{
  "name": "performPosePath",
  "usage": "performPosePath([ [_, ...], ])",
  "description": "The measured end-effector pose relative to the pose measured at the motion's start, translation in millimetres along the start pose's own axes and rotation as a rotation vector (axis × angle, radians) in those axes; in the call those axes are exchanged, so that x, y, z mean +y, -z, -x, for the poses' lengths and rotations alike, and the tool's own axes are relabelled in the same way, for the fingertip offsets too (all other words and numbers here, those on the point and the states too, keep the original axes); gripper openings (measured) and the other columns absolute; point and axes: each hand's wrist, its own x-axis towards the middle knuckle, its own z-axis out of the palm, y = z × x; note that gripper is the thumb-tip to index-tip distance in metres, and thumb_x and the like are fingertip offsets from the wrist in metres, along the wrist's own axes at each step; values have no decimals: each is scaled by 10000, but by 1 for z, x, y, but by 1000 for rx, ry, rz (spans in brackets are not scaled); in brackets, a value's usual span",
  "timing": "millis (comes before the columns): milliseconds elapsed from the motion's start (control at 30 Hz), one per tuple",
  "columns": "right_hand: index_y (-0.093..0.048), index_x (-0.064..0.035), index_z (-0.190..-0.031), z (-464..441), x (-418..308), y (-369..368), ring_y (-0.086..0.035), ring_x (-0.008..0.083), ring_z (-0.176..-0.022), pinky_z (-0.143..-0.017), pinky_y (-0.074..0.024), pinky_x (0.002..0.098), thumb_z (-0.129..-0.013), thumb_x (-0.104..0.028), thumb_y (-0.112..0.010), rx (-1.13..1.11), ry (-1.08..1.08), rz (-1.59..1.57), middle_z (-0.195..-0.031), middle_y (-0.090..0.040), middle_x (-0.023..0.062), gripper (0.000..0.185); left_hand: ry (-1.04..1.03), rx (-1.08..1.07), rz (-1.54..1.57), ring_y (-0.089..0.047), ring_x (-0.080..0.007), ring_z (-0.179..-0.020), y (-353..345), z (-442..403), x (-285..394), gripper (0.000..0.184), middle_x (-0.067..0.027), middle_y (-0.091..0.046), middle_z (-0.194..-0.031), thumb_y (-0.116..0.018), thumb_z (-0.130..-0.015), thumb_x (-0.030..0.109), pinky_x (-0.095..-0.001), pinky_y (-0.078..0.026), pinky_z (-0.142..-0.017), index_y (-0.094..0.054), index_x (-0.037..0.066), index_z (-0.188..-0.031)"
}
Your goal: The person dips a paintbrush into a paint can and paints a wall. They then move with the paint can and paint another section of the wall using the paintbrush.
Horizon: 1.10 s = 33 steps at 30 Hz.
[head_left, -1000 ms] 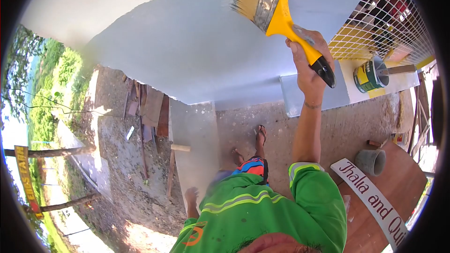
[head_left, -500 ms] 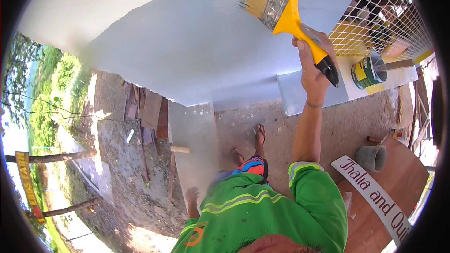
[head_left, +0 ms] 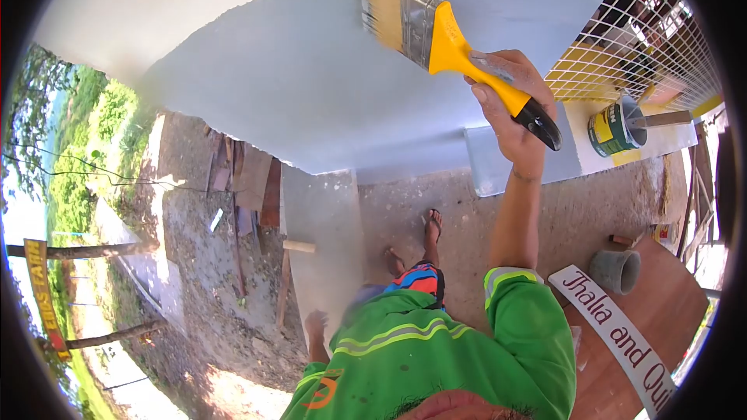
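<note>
My right hand (head_left: 515,101) is closed around the yellow handle of a wide paintbrush (head_left: 447,39), whose end is black. Its pale bristles point up and left, in front of a surface painted grey-blue (head_left: 296,70); whether they touch it I cannot tell. Grey paint marks my thumb and fingers. Low at my side, my left hand (head_left: 317,325) hangs near a long pale board (head_left: 323,241). It looks empty with its fingers loosely stretched, though haze blurs it. Right of the brush stands an open paint can (head_left: 615,129) with a flat stick across its mouth.
White wire mesh (head_left: 646,39) rises at the upper right. Below lie a grey pot (head_left: 616,271) and a lettered white sign (head_left: 618,334) on a brown board (head_left: 669,303). Wood scraps (head_left: 249,179) lie on the ground to the left, beside greenery (head_left: 85,124).
My right hand has moved the paintbrush left and slightly down across the grey-blue surface. My left hand stays low at my side.
</note>
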Motion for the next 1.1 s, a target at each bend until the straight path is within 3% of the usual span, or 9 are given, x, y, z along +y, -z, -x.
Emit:
performPosePath([
  [700,-622,-12,-992,-2,21,10,-606,189,-827,-707,-487,269,-749,65,-694,119,39,50,-1001,-668,148,265,34,-26,-57,-633,-206,-734,-5,-2,0,308,-91,-662,-903,-485,-933,349,-308,-473,-569,-580,62,-989],
  [800,-616,-8,-991,-1,21,12,-605,193,-838,-715,-489,272,-756,75,-686,127,27,38,-1007,-667,150,259,28,0,-63,-632,-198,-714,-6,-1,0,351,-112,-664,-907,-428,-933,329,-320,-493,-572,-590,18,-959],
  [1100,-619,-4,-996,1,18,25,-603,174,-855,-710,-493,261,-775,65,-678,149,-18,84,-1017,-660,154,239,18,-16,-76,-631,-185,-699,-7,-1,8,339,-113,-666,-898,-431,-933,315,-308,-489,-550,-586,14,-951],
])
